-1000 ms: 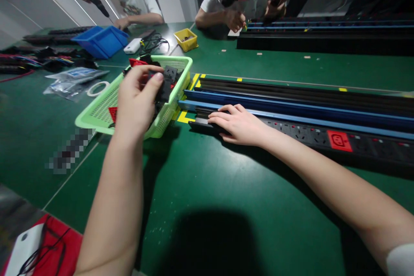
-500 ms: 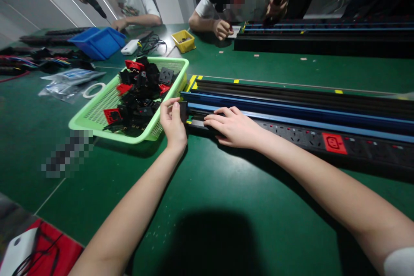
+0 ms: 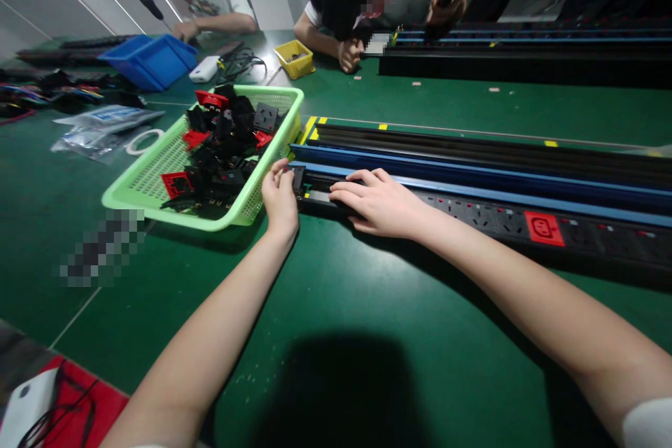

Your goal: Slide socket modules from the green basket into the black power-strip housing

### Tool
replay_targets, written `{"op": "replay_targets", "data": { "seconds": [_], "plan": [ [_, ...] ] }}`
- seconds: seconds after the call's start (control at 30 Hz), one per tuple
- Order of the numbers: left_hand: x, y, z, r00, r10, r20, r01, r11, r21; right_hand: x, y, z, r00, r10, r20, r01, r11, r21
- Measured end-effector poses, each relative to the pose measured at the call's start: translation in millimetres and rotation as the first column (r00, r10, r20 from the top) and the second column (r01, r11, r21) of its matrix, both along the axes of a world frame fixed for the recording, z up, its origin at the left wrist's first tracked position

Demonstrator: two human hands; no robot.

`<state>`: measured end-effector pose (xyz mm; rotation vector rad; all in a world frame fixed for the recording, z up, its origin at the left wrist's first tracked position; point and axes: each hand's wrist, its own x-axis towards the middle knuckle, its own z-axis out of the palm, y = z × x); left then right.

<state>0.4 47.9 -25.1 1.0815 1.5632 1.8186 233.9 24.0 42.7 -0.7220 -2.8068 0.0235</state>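
Observation:
My left hand has its fingers closed on a black socket module at the left end of a long black socket strip. Palm down, my right hand rests on the strip just to the right, fingers spread and slightly bent. Between the hands a grey metal piece shows in the strip's channel. A red socket sits farther right among black ones. Blue-edged rails lie along the strip's far side. What lies under my right palm is hidden.
A green basket of black and red modules stands left of my left hand. Beyond it are a blue bin, a yellow box and plastic bags. Two people work across the table; another strip lies there.
My left hand has tilted the module from upright to lying flatter at the strip's end. My right hand has hardly moved. The view has shifted slightly, and the person opposite leans lower.

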Motion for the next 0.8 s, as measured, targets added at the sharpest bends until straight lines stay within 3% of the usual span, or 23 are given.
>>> {"op": "replay_targets", "data": {
  "seconds": [0.23, 0.5, 0.8],
  "plan": [
    [-2, -10, 2.6, 0.997, 0.006, -0.071, -0.006, 1.000, 0.002, 0, -1, 0.8, 1.000, -0.004, 0.002, 0.004, 1.000, 0.014],
    [-6, -10, -5.4, 0.997, 0.059, -0.045, -0.061, 0.998, -0.033, 0, 0, 1.1, 1.000, -0.006, 0.007, 0.006, 1.000, 0.000],
    [-5, -11, -0.8, 0.999, 0.043, -0.032, -0.045, 0.997, -0.067, 0, 0, -0.8, 1.000, -0.007, 0.016, 0.007, 1.000, 0.011]
  ]
}}
